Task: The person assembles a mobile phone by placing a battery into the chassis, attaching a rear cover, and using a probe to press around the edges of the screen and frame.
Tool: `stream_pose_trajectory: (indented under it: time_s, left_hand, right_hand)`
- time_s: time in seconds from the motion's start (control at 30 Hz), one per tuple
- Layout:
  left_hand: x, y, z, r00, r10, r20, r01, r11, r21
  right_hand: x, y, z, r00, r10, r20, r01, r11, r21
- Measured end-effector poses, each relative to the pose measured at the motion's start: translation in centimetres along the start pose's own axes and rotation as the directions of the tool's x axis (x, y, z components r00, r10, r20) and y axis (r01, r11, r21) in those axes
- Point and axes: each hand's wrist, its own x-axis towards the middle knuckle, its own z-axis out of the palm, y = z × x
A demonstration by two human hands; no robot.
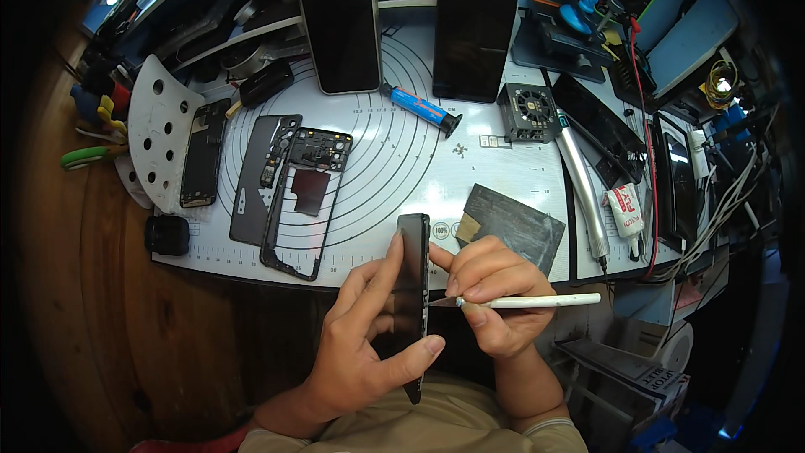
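Note:
My left hand [352, 344] grips a thin black phone part [412, 264] that looks like a screen assembly, stood on edge over the bench's front edge. Its fingers lie along the dark face and its thumb presses the near edge. In my right hand [507, 285] is a slim tool with a white handle [553, 301], pinched between thumb and fingers. The tool's thin metal tip reaches the right-hand edge of the phone part; whether it has gone into a seam cannot be made out. A dark grey sheet [524, 226] lies on the mat just beyond my right hand.
An opened phone frame [293, 239] and back cover [256, 180] lie left on the white mat [394, 172]. Two dark phones [340, 33] stand at the back, near a blue syringe [419, 107]. A small fan [530, 111], silver pen-like tool [583, 189] and cables [717, 210] are right.

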Motion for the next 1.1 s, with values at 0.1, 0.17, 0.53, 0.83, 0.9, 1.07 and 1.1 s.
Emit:
stream_pose_trajectory:
  time_s: [0.1, 0.17, 0.53, 0.83, 0.9, 1.07, 1.1]
  left_hand:
    - [-0.04, -0.02, -0.03, 1.0, -0.007, -0.002, 0.007, 1.0, 0.001]
    - [-0.05, -0.01, -0.04, 1.0, -0.009, -0.003, 0.009, 1.0, 0.003]
    - [-0.02, 0.0, 0.04, 1.0, -0.005, -0.008, 0.005, 1.0, 0.007]
    - [0.02, -0.02, 0.09, 1.0, -0.004, -0.008, 0.004, 1.0, 0.014]
    - [0.03, -0.01, 0.09, 1.0, -0.004, -0.008, 0.004, 1.0, 0.013]
    - [-0.06, -0.02, 0.03, 1.0, -0.006, -0.014, 0.006, 1.0, 0.01]
    - [-0.09, -0.03, -0.01, 1.0, -0.008, -0.015, 0.008, 1.0, 0.005]
  right_hand:
    - [-0.02, 0.02, 0.09, 1.0, 0.009, -0.016, -0.008, 0.999, 0.033]
    - [-0.05, 0.01, 0.1, 1.0, 0.014, -0.019, -0.013, 0.999, 0.043]
    - [-0.03, 0.03, 0.19, 0.999, 0.016, -0.037, -0.014, 0.998, 0.055]
    - [-0.12, 0.17, -0.07, 1.0, -0.01, -0.006, 0.01, 1.0, -0.002]
    - [-0.1, 0.17, -0.03, 1.0, -0.012, -0.005, 0.011, 1.0, -0.008]
    - [-0.04, 0.17, 0.06, 1.0, -0.011, 0.001, 0.011, 1.0, -0.009]
    - [-0.05, 0.17, 0.09, 1.0, -0.01, 0.001, 0.01, 1.0, -0.008]
